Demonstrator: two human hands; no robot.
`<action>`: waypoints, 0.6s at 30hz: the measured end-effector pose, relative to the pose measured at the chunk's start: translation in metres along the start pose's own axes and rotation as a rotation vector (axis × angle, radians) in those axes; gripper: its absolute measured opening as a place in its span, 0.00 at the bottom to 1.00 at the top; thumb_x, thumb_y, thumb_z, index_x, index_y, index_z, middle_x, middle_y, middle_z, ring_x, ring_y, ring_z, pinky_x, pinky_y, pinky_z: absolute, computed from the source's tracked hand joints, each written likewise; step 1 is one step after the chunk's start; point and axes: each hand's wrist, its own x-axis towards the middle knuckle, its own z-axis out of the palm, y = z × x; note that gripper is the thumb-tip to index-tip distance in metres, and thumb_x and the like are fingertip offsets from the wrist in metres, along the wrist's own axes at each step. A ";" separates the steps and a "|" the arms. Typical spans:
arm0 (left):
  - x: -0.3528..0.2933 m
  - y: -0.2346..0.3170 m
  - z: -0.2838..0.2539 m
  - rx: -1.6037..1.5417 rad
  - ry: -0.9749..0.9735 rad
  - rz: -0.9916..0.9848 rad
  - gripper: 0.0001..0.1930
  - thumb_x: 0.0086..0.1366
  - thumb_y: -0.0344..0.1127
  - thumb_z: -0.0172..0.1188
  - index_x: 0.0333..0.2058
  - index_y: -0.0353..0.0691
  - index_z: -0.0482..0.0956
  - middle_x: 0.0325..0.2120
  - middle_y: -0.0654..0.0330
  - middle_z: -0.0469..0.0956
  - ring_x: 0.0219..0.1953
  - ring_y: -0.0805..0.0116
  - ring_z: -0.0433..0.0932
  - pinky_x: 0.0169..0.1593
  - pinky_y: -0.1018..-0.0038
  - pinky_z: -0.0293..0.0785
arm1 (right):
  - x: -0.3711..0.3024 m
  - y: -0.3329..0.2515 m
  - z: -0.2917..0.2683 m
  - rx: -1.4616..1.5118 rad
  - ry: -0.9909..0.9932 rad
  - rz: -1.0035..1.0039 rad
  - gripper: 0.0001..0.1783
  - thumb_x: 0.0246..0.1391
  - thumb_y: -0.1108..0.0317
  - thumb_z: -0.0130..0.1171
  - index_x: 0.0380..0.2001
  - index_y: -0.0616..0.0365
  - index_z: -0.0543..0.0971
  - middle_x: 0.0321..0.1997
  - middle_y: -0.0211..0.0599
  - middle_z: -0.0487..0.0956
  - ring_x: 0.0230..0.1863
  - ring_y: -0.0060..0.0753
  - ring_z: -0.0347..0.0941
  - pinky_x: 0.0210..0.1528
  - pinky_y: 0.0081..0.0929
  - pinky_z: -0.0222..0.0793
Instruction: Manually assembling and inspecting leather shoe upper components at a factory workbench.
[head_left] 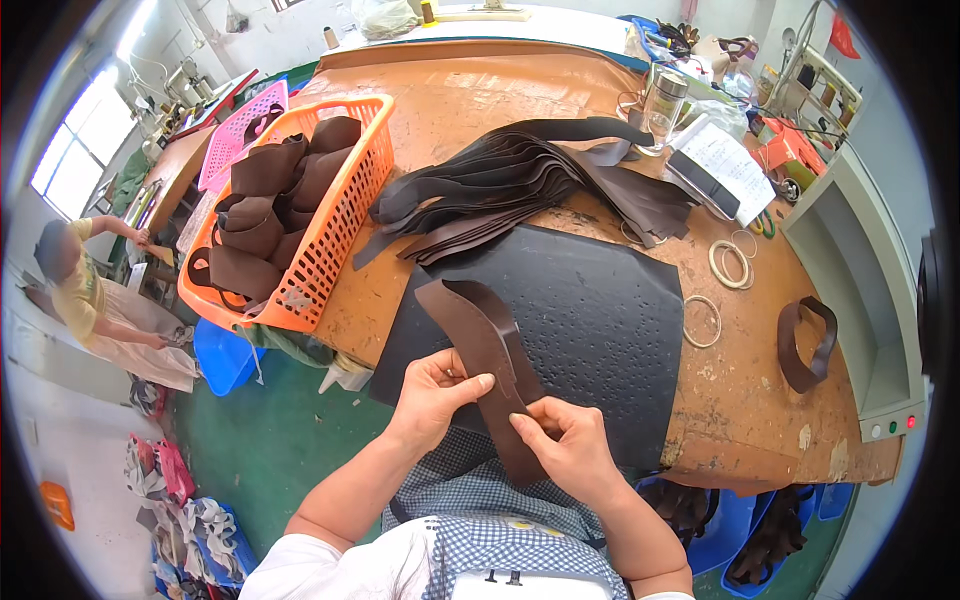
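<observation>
A dark brown leather strap, bent into a loop, is held over the front of a black pitted mat. My left hand pinches its left edge, thumb on top. On the right edge, lower down, my right hand grips it between thumb and fingers. A line of stitching runs along the strap's face near my left thumb. Beyond the mat lies a fanned pile of dark flat strips. To the right, another brown leather loop rests on the worn brown tabletop.
An orange basket of rolled brown pieces stands at the left. Tape rings, a phone on paper and a glass jar lie to the right, beside a grey machine frame. Another person works at far left.
</observation>
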 end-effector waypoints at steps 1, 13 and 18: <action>-0.003 -0.003 0.000 0.020 -0.017 0.003 0.05 0.60 0.24 0.65 0.36 0.33 0.80 0.32 0.60 0.82 0.34 0.74 0.80 0.44 0.75 0.78 | 0.002 -0.001 0.001 0.026 0.039 -0.039 0.09 0.57 0.71 0.63 0.32 0.69 0.81 0.26 0.36 0.84 0.29 0.15 0.78 0.29 0.16 0.72; -0.009 0.029 0.017 -0.029 -0.021 0.024 0.09 0.61 0.26 0.66 0.40 0.34 0.81 0.37 0.62 0.82 0.42 0.73 0.79 0.49 0.76 0.76 | 0.017 -0.011 -0.006 0.031 0.057 -0.115 0.06 0.56 0.73 0.64 0.32 0.68 0.81 0.25 0.29 0.82 0.27 0.13 0.74 0.29 0.15 0.69; 0.007 0.063 0.012 0.043 -0.101 0.183 0.11 0.58 0.23 0.67 0.42 0.34 0.81 0.38 0.59 0.83 0.40 0.70 0.81 0.46 0.71 0.79 | 0.032 -0.042 -0.022 -0.165 0.085 -0.405 0.05 0.53 0.76 0.65 0.33 0.67 0.81 0.25 0.35 0.82 0.27 0.17 0.75 0.29 0.18 0.69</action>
